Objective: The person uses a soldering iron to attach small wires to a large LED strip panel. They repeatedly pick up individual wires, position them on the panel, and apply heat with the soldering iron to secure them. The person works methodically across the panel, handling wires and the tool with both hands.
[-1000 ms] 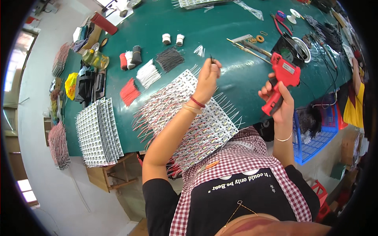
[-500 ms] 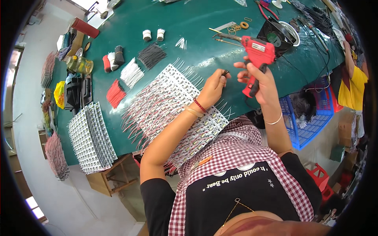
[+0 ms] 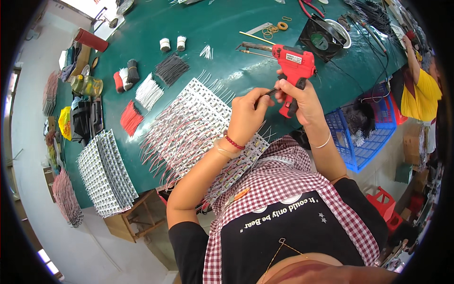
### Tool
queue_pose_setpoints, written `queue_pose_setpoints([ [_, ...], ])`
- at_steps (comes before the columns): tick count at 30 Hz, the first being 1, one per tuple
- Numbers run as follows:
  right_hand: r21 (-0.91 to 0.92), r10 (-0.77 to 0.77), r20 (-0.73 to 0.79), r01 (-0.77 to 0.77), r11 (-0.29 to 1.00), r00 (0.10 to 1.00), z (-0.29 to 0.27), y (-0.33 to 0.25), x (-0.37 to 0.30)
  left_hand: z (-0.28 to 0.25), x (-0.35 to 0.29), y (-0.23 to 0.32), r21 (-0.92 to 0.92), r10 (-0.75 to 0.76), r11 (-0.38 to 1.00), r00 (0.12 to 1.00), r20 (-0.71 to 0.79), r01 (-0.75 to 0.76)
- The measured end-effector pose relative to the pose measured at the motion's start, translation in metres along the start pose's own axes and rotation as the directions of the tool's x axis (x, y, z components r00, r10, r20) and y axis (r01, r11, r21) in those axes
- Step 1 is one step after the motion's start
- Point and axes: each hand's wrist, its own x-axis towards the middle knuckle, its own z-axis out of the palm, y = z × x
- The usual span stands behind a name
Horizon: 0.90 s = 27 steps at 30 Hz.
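Note:
My right hand [image 3: 305, 104] is wrapped round the handle of a red soldering gun [image 3: 295, 61], whose metal tip points left over the table. Between the fingers of my left hand [image 3: 247, 116] is a small bunch of black wires [image 3: 272, 91]; most of it is hidden in the fingers. The right fingertips are close to the bunch's free end, and whether they touch it I cannot tell. Under my left forearm lies a panel of small circuit boards [image 3: 189, 123] with rows of red and white wires attached.
Loose red wires [image 3: 131, 118], white wires [image 3: 149, 92] and black wires [image 3: 172, 69] lie in piles beyond the panel. Stacked board panels [image 3: 106, 173] stand at the left edge. A black fan [image 3: 321, 38] sits far right; a blue crate [image 3: 362, 137] is below. Another person's yellow garment [image 3: 420, 102] shows at right.
My hands have come together, the right fingers closing in toward the black wires in my left. The soldering gun has shifted slightly left in the view, as has the whole table.

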Motion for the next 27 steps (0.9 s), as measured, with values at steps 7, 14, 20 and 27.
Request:
queue_pose_setpoints([
  [7,-0.434,-0.256,-0.079,0.198,0.879,0.963,-0.040,-0.055,-0.008,0.051,0.032,0.061,0.340,0.142,0.925,0.985,0.099,-0.168],
  [14,-0.374,-0.173,0.023,0.169,0.912,0.985,-0.083,-0.108,-0.035,0.089,0.038,0.123,0.476,0.143,0.849,0.967,0.209,-0.229],
  [20,-0.473,-0.160,0.265,0.273,0.838,0.951,-0.087,-0.115,-0.042,0.076,0.026,0.132,0.390,0.013,0.905,0.927,0.376,-0.171],
  [27,-0.403,-0.067,0.200,0.144,0.904,0.978,-0.071,-0.140,-0.055,0.066,-0.009,0.134,-0.214,-0.309,0.913,0.931,0.196,0.348],
])
